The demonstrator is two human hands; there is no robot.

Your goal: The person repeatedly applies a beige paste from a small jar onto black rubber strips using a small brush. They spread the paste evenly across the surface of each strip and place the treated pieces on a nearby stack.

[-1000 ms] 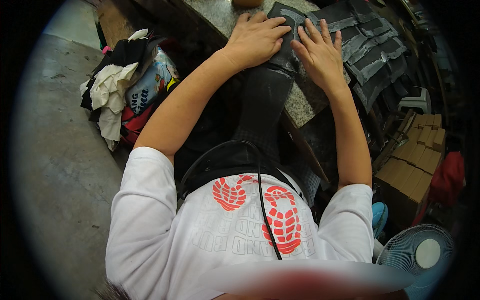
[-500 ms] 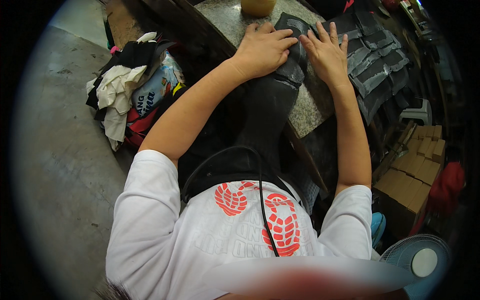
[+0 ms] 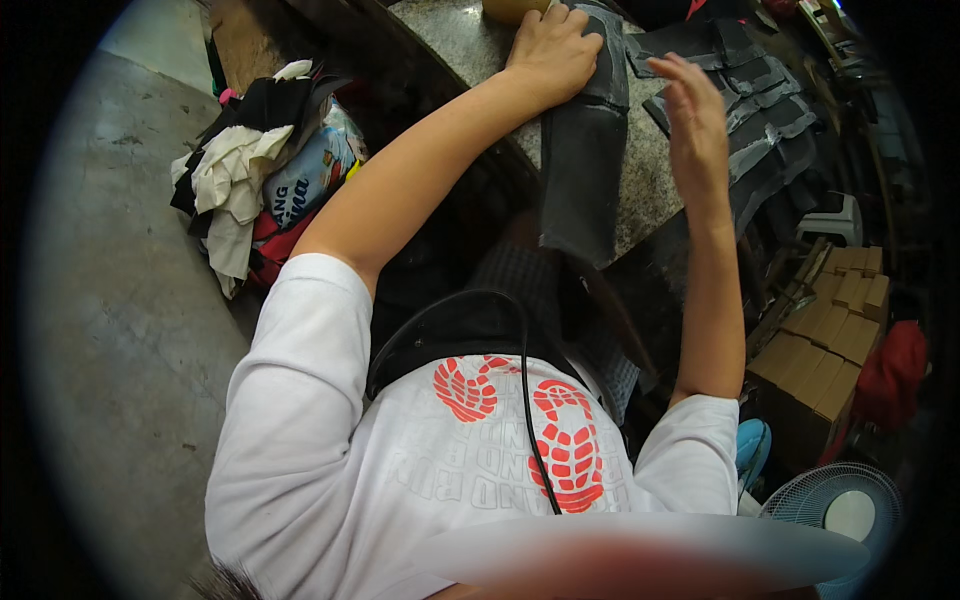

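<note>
A long black strip of fabric-like material (image 3: 583,175) lies over the speckled stone tabletop (image 3: 648,190), its near end hanging at the table's edge. At its far part my left hand (image 3: 555,52) is closed on the left side of the strip, fingers curled and fingertips partly hidden. My right hand (image 3: 697,125) is raised to the right of the strip, fingers stretched out and nothing in them. Beyond it, several overlapping black pieces (image 3: 755,115) with greyish, shiny smears spread over the table's right part.
A yellowish container (image 3: 510,10) stands at the table's far edge. On the left, a heap of cloth scraps (image 3: 240,165) and a blue printed bag (image 3: 310,180) rise beside the concrete floor (image 3: 130,280). Brown cardboard boxes (image 3: 815,350) and a fan (image 3: 835,525) are at the right.
The strip has slid away from my body, up onto the table, with my left hand moving along to the far side. My right hand has lifted off and shifted right, nearer to me.
</note>
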